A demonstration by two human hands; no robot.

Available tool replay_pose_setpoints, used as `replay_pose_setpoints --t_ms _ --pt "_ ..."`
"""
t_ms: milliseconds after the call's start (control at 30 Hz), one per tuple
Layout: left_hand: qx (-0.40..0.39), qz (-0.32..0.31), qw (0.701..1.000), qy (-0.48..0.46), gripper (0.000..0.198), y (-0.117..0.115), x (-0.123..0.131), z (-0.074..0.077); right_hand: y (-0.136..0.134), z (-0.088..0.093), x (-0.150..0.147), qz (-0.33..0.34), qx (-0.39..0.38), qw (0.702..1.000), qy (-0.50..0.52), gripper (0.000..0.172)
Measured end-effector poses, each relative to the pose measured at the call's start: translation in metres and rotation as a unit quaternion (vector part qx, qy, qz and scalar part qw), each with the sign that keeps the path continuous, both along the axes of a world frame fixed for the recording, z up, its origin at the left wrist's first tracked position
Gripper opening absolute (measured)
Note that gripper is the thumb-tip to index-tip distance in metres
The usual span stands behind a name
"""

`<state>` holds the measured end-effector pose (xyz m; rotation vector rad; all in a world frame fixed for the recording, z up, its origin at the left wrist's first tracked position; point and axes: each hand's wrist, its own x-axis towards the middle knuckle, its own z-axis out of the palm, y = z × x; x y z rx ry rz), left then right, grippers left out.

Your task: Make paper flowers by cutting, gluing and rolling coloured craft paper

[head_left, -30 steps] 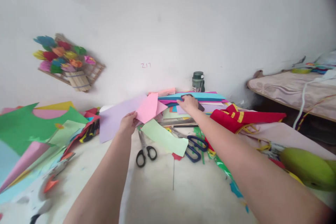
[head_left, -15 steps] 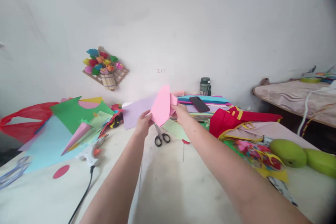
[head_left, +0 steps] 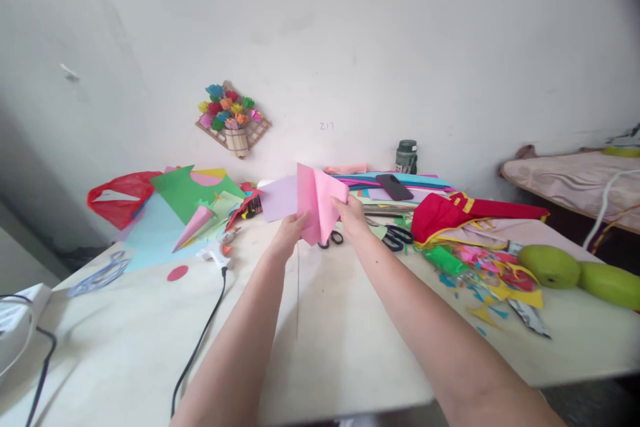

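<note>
A folded sheet of pink paper (head_left: 327,203) is held up in front of me, its creased panels spread apart. My left hand (head_left: 290,233) pinches its lower left edge. On the other side, my right hand (head_left: 351,215) grips the right edge, thumb on the near face. Behind and below the paper lie scissors (head_left: 337,237), their blades hidden by it. Another pair of black-handled scissors (head_left: 399,237) rests right of my right hand.
A hot glue gun (head_left: 218,255) with a black cord, a pink paper cone (head_left: 194,227) and a red paper circle (head_left: 177,273) lie left. Stacked coloured paper, a phone (head_left: 395,187) and a dark bottle (head_left: 407,157) stand behind. Right are a red apron-like cloth (head_left: 435,217), scraps and green mangoes (head_left: 549,265).
The pink paper has turned and its folds have opened, showing more of its right panel. Both hands keep hold. My view has shifted, bringing a second pair of scissors into sight.
</note>
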<state>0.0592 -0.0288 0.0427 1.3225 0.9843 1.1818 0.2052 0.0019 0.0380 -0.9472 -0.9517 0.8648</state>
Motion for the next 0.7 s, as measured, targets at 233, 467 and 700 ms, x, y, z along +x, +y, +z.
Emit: replay_pose_setpoints --t_ms 233,467,700 --pt "0.031 0.114 0.993 0.028 0.045 -0.008 -0.039 -0.013 0.008 -0.03 0.04 -0.165 -0.002 0.982 -0.094 0.031" --pt "0.063 0.153 0.979 0.116 0.034 -0.007 -0.036 -0.028 0.011 -0.042 0.064 -0.264 -0.025 0.917 -0.299 0.036" --pt "-0.019 0.099 0.991 0.085 0.032 -0.011 -0.034 -0.029 0.007 -0.04 0.069 -0.242 -0.004 0.931 -0.274 0.038"
